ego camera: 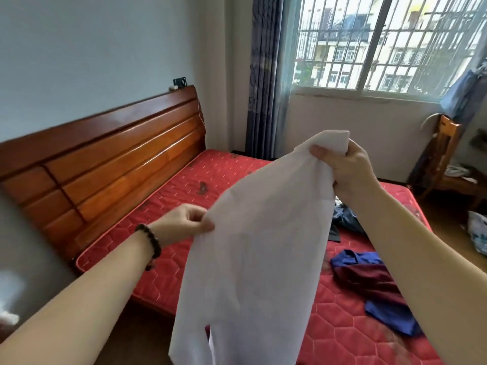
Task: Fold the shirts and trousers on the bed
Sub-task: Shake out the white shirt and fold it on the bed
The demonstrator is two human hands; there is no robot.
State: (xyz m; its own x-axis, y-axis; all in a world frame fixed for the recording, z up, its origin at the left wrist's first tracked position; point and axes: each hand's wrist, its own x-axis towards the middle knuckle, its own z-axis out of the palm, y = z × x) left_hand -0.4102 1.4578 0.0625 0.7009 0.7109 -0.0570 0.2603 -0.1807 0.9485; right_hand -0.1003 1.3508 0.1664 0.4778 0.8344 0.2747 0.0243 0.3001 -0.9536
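A white garment (253,248) hangs in the air in front of me, above the red quilted mattress (184,185). My left hand (184,222), with a dark bead bracelet on its wrist, pinches the garment's left edge. Higher up, my right hand (345,167) grips a bunched top corner of the garment. A blue garment (355,259), a maroon garment (374,283) and a dark bluish garment (345,217) lie crumpled on the mattress to the right, partly hidden by my right arm.
A wooden headboard (110,156) runs along the left wall. A barred window (382,43) and a curtain (263,75) are at the back. A wooden chair (448,159) stands at the right, with a plastic bag (478,230) on the floor.
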